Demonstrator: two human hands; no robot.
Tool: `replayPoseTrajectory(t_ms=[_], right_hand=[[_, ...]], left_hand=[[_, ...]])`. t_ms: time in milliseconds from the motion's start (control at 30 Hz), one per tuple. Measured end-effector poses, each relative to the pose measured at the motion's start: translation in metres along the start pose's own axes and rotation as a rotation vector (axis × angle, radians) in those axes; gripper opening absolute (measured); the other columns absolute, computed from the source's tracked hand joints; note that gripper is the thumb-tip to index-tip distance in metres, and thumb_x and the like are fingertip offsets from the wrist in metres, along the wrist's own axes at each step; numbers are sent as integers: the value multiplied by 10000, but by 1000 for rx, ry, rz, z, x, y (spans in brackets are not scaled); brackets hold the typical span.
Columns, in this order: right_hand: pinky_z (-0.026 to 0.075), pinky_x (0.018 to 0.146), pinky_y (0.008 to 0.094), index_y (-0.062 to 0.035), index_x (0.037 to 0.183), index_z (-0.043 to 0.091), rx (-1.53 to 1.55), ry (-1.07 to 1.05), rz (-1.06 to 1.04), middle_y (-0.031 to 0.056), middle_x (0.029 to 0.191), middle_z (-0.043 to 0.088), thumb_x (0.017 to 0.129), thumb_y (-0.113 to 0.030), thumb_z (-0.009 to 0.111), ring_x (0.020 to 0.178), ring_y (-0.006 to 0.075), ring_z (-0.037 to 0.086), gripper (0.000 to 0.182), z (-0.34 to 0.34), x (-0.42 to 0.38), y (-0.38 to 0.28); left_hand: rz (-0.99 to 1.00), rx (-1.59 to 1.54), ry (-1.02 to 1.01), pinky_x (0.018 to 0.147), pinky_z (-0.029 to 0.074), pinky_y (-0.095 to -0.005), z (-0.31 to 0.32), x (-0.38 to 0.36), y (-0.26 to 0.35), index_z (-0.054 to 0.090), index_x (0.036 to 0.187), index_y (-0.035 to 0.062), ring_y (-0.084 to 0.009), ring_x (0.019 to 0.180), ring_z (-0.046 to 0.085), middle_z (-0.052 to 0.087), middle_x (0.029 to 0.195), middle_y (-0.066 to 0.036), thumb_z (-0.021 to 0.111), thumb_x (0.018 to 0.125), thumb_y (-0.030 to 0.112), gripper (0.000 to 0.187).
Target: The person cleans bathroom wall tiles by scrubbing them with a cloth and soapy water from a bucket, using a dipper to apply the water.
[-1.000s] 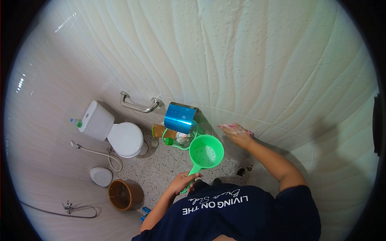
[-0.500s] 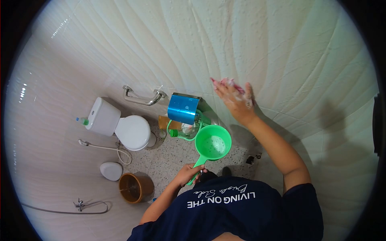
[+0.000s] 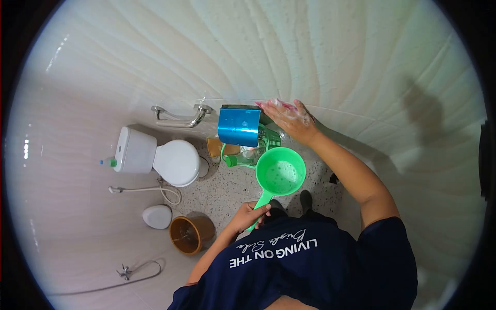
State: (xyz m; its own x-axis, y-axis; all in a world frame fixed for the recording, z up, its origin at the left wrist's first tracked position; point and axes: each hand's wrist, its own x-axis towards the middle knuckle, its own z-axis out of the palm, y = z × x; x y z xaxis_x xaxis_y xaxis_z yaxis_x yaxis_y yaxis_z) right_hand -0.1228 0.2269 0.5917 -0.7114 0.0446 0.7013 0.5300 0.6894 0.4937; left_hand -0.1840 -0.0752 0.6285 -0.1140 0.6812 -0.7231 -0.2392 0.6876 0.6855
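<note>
My left hand [image 3: 249, 216] is closed around the handle of a green water dipper [image 3: 280, 172], which has foamy liquid at the bottom. Against the tiled wall [image 3: 330, 57], my right hand [image 3: 293, 124] presses a pink cloth [image 3: 287, 106], its fingers stretched over it and soapy foam on the skin. Most of the cloth is hidden under the palm. Just left of those fingertips is a shiny blue paper holder [image 3: 238, 126] on the wall. Below it, partly covered by the dipper, stands a green basket [image 3: 271, 137] with a green-capped bottle [image 3: 242, 159].
A white toilet [image 3: 176, 163] and a metal grab bar [image 3: 181, 120] are at the left. Nearer me stand a brown bucket [image 3: 206, 230] and a small white bin-like object [image 3: 157, 217]. A bidet hose [image 3: 147, 189] hangs by the toilet. The floor [image 3: 219, 188] is speckled.
My right hand has slid down and left along the wall with the pink cloth, closer to the blue holder. The dipper in my left hand has shifted slightly right and up in view.
</note>
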Motion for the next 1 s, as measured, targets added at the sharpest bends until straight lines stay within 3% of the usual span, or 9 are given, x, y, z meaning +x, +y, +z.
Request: replayPoseTrajectory(t_ms=[200,400,567,633,667,700,800,867,1000], right_hand=[[14,1078,560,-237,1392,352,-176,-164,-144,-77,1462,291,853,-268,446,1377,154,183,548,1,-86,30],[84,1058,577,-161,1415,300,-2,126,635,84,1500,176,914,-199,421,1375,264,165,517,-64,-62,120],[212,1060,444,-116,1418,195,671,1107,1848,179,1300,412,919,-150,425,1251,254,360,550,-37,-71,83],[478,646,497,-189,1319,323,1410,1259,2353,76,727,556,938,-248,382,582,177,539,390,-11,-91,35],[500,588,514,-51,841,448,1821,1278,2430,118,523,476,967,-342,218,541,280,534,392,42,-136,-9],[496,637,526,-40,796,478,2316,1378,2032,120,634,530,956,-355,175,614,275,551,466,32,-124,-29],[483,769,521,-44,827,484,2322,1366,2579,115,728,557,948,-250,251,711,290,572,334,21,-85,-33],[423,934,417,-8,1021,519,1716,1682,2488,110,1028,575,915,-125,366,911,257,564,220,-4,-66,-11],[468,811,284,-77,1386,286,698,1010,1629,76,1191,490,930,-61,395,907,167,552,470,-65,-52,68]], left_hand=[[18,87,-86,421,369,-205,-17,0,7,601,758,32,-73,411,462,495,512,16,617,872,307,298],[-43,169,-109,444,381,-222,-26,2,13,599,782,36,-87,431,475,514,533,8,620,872,290,271],[-46,238,-105,572,455,-257,-29,7,12,587,805,38,-107,471,496,520,541,-10,613,872,265,238],[-63,258,-92,584,465,-265,-29,9,11,584,804,35,-111,471,496,523,548,-17,615,870,264,241],[-76,249,-61,597,475,-273,-29,9,11,580,802,31,-115,471,496,527,556,-24,617,867,264,244],[-90,240,-63,619,492,-292,-30,9,11,578,800,23,-121,473,501,534,571,-32,627,860,266,255],[-95,243,-49,631,499,-295,-32,10,11,579,793,25,-119,476,504,540,581,-31,628,861,268,257],[-122,302,-33,642,505,-304,-32,8,15,580,787,24,-119,474,499,538,576,-30,618,869,266,258],[-82,351,-62,666,509,-309,-36,9,14,589,799,15,-116,488,500,531,562,-26,608,879,264,262]])
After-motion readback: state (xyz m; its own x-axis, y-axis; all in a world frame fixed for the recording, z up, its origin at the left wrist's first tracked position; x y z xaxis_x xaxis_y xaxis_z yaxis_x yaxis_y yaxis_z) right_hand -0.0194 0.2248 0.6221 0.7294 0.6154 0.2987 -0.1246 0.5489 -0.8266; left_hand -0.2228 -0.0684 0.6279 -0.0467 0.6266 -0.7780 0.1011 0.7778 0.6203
